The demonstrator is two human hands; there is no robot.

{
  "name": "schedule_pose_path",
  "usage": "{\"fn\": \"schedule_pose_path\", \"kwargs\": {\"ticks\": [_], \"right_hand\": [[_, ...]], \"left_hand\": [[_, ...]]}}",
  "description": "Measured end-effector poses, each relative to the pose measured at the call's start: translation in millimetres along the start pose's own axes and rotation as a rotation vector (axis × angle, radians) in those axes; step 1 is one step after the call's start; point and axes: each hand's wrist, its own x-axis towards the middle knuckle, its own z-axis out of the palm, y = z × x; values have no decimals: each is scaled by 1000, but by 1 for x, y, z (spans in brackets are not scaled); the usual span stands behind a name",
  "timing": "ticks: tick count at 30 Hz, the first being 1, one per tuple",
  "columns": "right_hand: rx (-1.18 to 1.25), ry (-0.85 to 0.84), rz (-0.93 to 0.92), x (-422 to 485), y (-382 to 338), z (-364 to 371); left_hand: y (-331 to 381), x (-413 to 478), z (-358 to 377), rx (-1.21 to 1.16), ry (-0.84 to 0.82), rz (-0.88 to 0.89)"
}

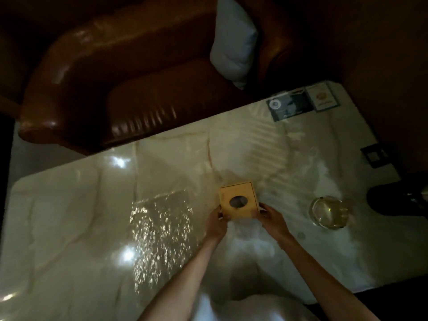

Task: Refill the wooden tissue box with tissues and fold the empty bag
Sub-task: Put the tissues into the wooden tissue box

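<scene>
A small square wooden tissue box with an oval hole in its top sits near the middle of the glossy marble table. My left hand grips its near-left corner and my right hand grips its near-right corner. Something greyish shows through the oval hole; I cannot tell what it is. A clear, glittering plastic bag lies flat on the table to the left of the box, apart from both hands.
A round glass ashtray stands to the right of the box. Printed cards lie at the table's far right corner. A brown leather sofa with a white cushion runs along the far edge. A dark object sits at the right edge.
</scene>
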Motion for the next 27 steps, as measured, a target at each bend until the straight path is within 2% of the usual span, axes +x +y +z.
{"fn": "schedule_pose_path", "kwargs": {"ticks": [8, 17, 21, 27], "right_hand": [[385, 291, 102, 47, -36, -75], [1018, 574, 196, 118, -68, -177], [1162, 573, 166, 135, -73, -220], [1253, 604, 170, 154, -74, -266]], "left_hand": [[108, 99, 68, 181, -117, 182], [228, 178, 211, -9, -159, 187], [268, 190, 268, -124, -224, 157], [304, 205, 321, -122, -345, 202]]}}
